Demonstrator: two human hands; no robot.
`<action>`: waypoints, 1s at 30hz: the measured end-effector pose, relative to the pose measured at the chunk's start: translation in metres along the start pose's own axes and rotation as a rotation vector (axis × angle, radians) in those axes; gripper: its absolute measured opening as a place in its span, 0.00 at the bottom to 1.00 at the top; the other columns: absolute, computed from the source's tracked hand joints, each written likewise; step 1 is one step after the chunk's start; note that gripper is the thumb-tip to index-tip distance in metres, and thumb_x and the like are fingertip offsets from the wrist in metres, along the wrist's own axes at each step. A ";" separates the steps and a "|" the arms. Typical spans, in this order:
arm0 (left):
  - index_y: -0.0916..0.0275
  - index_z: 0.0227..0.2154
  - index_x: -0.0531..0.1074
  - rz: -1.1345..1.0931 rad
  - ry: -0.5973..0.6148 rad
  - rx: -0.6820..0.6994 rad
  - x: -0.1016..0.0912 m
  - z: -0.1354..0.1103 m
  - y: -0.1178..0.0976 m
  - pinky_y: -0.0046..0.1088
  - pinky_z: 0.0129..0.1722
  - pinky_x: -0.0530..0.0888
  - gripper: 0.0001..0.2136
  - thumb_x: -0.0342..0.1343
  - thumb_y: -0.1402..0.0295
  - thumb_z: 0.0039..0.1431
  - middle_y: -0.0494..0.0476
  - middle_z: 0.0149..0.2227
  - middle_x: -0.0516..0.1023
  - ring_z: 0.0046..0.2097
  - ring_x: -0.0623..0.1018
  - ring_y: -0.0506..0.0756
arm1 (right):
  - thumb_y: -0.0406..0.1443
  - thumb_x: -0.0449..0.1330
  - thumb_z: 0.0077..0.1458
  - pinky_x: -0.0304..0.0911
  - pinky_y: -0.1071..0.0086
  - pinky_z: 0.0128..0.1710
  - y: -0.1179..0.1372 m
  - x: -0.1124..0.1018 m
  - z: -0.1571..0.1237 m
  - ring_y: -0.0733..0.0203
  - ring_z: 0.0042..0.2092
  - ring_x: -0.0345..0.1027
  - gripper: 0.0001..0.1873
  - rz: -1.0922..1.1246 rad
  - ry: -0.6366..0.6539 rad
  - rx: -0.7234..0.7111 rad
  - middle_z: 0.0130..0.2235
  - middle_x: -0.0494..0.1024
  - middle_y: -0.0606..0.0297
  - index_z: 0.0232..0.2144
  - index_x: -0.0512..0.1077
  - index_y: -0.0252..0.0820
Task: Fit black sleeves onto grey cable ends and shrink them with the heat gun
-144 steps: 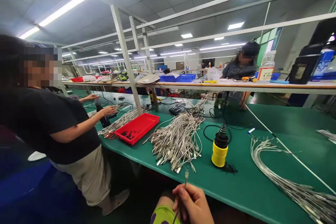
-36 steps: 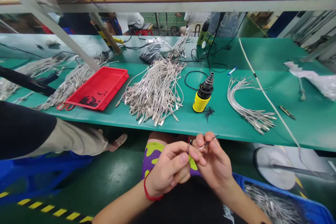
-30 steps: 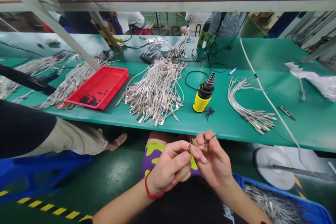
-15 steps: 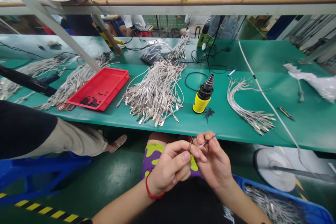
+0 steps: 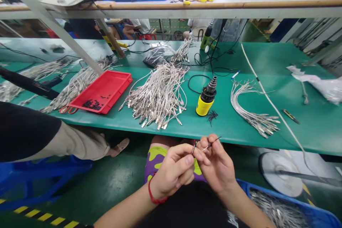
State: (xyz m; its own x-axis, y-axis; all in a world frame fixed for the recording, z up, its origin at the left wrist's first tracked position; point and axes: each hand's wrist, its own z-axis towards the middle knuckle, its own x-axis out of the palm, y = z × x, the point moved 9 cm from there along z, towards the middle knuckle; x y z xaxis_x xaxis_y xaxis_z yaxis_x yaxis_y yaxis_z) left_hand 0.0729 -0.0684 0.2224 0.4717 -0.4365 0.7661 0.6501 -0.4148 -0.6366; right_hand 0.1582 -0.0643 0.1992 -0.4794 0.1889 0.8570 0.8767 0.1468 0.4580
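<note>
Above my lap, just off the bench edge, my two hands meet with their fingertips close together. Thin red and dark wire ends stick up from the pinch of my left hand. My right hand is closed at thumb and fingers on a thin black tube, with a fine pale wire running beside or into it; which one I cannot tell. Nearest on the bench are several loose black tubes beside a yellow hot air gun, which stands nozzle up.
A large heap of white USB cables covers the middle of the green bench. Left of it is a red tray with small black pieces. A cable bundle lies right. A blue bin stands low right; a person's leg is left.
The view has tilted a little, so the bench and shelf sit slightly lower. Both hands keep almost the same pose and grip.
</note>
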 end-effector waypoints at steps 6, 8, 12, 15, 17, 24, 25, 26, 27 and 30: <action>0.64 0.44 0.78 -0.006 -0.004 0.006 0.000 -0.001 0.000 0.13 0.15 0.54 0.09 0.55 0.67 0.71 0.60 0.40 0.82 0.14 0.54 0.35 | 0.37 0.70 0.57 0.68 0.77 0.30 -0.001 -0.001 0.001 0.67 0.33 0.68 0.07 0.004 0.010 0.000 0.33 0.75 0.68 0.35 0.76 0.47; 0.64 0.44 0.78 -0.005 -0.011 0.005 -0.001 -0.002 0.001 0.13 0.15 0.55 0.09 0.55 0.66 0.71 0.60 0.40 0.82 0.14 0.54 0.36 | 0.38 0.70 0.57 0.68 0.77 0.29 -0.001 -0.001 0.000 0.67 0.33 0.68 0.07 -0.003 0.008 -0.002 0.33 0.75 0.68 0.36 0.75 0.47; 0.64 0.43 0.78 -0.003 -0.027 0.004 -0.002 -0.003 0.001 0.13 0.15 0.54 0.09 0.55 0.67 0.71 0.61 0.40 0.82 0.14 0.54 0.36 | 0.38 0.70 0.57 0.66 0.77 0.27 -0.001 -0.001 -0.001 0.66 0.32 0.66 0.07 -0.027 0.007 -0.015 0.33 0.75 0.67 0.35 0.75 0.47; 0.64 0.43 0.78 0.004 -0.033 0.000 -0.002 -0.003 0.000 0.13 0.15 0.55 0.09 0.56 0.66 0.70 0.60 0.40 0.83 0.14 0.54 0.36 | 0.39 0.70 0.56 0.65 0.76 0.26 -0.001 -0.002 0.000 0.66 0.31 0.65 0.07 -0.038 0.007 -0.017 0.33 0.74 0.67 0.35 0.76 0.47; 0.64 0.43 0.78 0.004 -0.033 -0.006 -0.002 -0.002 0.001 0.14 0.15 0.55 0.09 0.55 0.66 0.70 0.60 0.39 0.83 0.14 0.54 0.36 | 0.38 0.70 0.56 0.66 0.77 0.27 -0.001 -0.003 0.000 0.66 0.32 0.66 0.06 -0.038 0.010 -0.016 0.33 0.74 0.67 0.35 0.76 0.47; 0.63 0.42 0.78 -0.008 -0.081 0.017 -0.014 -0.003 0.008 0.14 0.14 0.55 0.08 0.56 0.65 0.70 0.56 0.33 0.81 0.13 0.54 0.37 | 0.37 0.74 0.51 0.67 0.76 0.29 -0.002 -0.006 -0.001 0.69 0.31 0.66 0.09 -0.115 -0.007 -0.059 0.40 0.75 0.65 0.32 0.78 0.46; 0.63 0.42 0.79 -0.003 -0.080 0.015 -0.017 -0.001 0.009 0.14 0.14 0.54 0.09 0.57 0.64 0.69 0.55 0.30 0.80 0.12 0.54 0.38 | 0.38 0.75 0.50 0.67 0.75 0.28 -0.003 -0.006 0.000 0.68 0.31 0.67 0.10 -0.135 -0.005 -0.064 0.41 0.75 0.64 0.32 0.78 0.46; 0.63 0.41 0.79 0.005 -0.059 0.008 -0.017 0.002 0.008 0.15 0.14 0.55 0.10 0.59 0.61 0.68 0.54 0.28 0.79 0.13 0.56 0.39 | 0.39 0.75 0.49 0.67 0.73 0.27 -0.004 -0.003 0.002 0.65 0.31 0.67 0.10 -0.161 0.016 -0.058 0.41 0.75 0.62 0.31 0.78 0.46; 0.64 0.39 0.80 0.034 -0.085 -0.002 -0.020 0.005 0.006 0.16 0.17 0.58 0.11 0.63 0.59 0.64 0.54 0.26 0.77 0.14 0.58 0.39 | 0.40 0.76 0.49 0.67 0.71 0.26 -0.005 0.001 0.005 0.63 0.31 0.68 0.11 -0.187 0.050 -0.056 0.40 0.75 0.61 0.30 0.78 0.47; 0.65 0.31 0.80 0.095 -0.120 -0.007 -0.012 0.011 -0.014 0.21 0.24 0.67 0.15 0.71 0.56 0.55 0.55 0.24 0.76 0.21 0.69 0.45 | 0.41 0.78 0.45 0.69 0.66 0.30 -0.002 0.019 0.010 0.59 0.32 0.70 0.13 -0.248 0.127 -0.102 0.38 0.75 0.59 0.26 0.77 0.47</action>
State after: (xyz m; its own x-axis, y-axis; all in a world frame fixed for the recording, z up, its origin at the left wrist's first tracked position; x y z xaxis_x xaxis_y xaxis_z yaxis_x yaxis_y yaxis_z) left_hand 0.0640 -0.0487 0.2228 0.5988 -0.3754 0.7075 0.5954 -0.3821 -0.7067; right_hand 0.1473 -0.0509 0.2120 -0.6765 0.0356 0.7356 0.7358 0.0739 0.6731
